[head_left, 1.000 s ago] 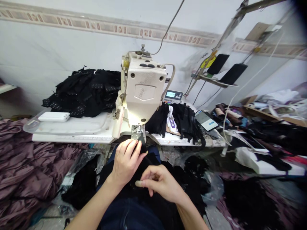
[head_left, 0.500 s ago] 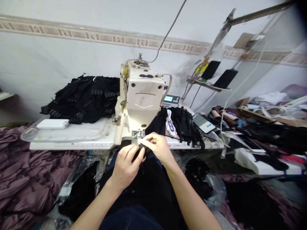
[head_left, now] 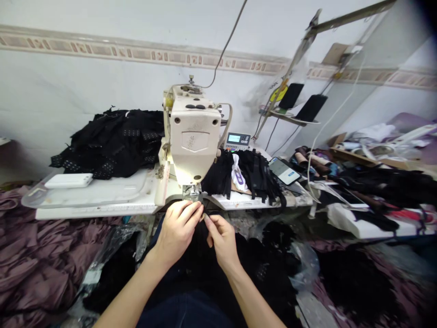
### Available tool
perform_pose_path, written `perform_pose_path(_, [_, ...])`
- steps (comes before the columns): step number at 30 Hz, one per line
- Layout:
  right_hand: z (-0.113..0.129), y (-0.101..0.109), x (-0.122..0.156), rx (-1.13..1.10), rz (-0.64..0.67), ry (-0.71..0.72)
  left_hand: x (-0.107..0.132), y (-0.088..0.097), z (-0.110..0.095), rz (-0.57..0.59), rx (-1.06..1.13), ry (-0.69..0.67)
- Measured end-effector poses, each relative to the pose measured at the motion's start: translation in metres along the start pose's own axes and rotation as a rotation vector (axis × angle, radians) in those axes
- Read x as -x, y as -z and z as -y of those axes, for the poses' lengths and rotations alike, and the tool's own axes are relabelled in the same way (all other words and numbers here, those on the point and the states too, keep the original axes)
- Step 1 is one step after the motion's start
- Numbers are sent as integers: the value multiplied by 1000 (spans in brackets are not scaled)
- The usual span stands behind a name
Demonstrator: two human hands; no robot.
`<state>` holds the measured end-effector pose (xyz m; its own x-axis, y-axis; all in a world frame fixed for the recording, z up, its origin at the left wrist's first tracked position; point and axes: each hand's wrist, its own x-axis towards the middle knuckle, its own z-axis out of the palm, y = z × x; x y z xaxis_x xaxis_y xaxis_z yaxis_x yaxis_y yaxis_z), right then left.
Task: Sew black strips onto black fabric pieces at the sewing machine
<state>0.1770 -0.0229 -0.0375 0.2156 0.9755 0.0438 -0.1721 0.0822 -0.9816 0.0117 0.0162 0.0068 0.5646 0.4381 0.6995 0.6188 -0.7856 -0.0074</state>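
Note:
The sewing machine (head_left: 194, 136) stands in front of me, its lamp lighting the presser foot (head_left: 193, 190). Just below the foot, my left hand (head_left: 179, 230) is closed, fingers together on the edge of a black cloth piece (head_left: 201, 234). Close beside it and slightly lower, my right hand (head_left: 221, 239) pinches the same black cloth between thumb and fingertips. Most of the cloth is hard to tell from the dark fabric over my lap. My fingers hide the edge under the foot.
Black fabric pieces (head_left: 112, 141) are heaped left of the machine, behind a white box-shaped item (head_left: 68, 181). Black straps (head_left: 261, 175) and a phone (head_left: 285, 171) lie on the right. Thread cones (head_left: 311, 108) stand on a rack. Mauve cloth (head_left: 41, 246) fills the lower left.
My right hand has come down and back from the presser foot to the cloth below. My left hand has shifted slightly up towards the foot. The view has turned a little right.

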Motion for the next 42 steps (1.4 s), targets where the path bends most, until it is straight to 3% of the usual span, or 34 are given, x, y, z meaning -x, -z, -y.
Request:
perform_pose_path(8, [15, -14, -9, -206, -5, -110, 3, -3, 1, -59, -23, 75])
perform_pose_path(19, [20, -18, -14, -258, -14, -148, 1, -7, 2, -64, -45, 100])
perform_pose_path(24, [14, -18, -13, -259, 0, -172, 5, -9, -2, -80, 43, 171])
perform_pose_path(28, [7, -10, -10, -234, -83, -126, 14, 1, -6, -110, 177, 305])
perform_pose_path(32, [9, 1, -4, -162, -207, -56, 23, 16, 0, -73, 375, 631])
perform_pose_path(36, [17, -1, 4, -33, 10, -65, 18, 25, 15, 102, 734, 905])
perform_pose_path(39, [20, -11, 6, -15, 146, -70, 8, 26, 20, 208, 935, 949])
perform_pose_path(42, [17, -19, 7, -109, 190, -121, 2, 21, 19, 206, 1002, 957])
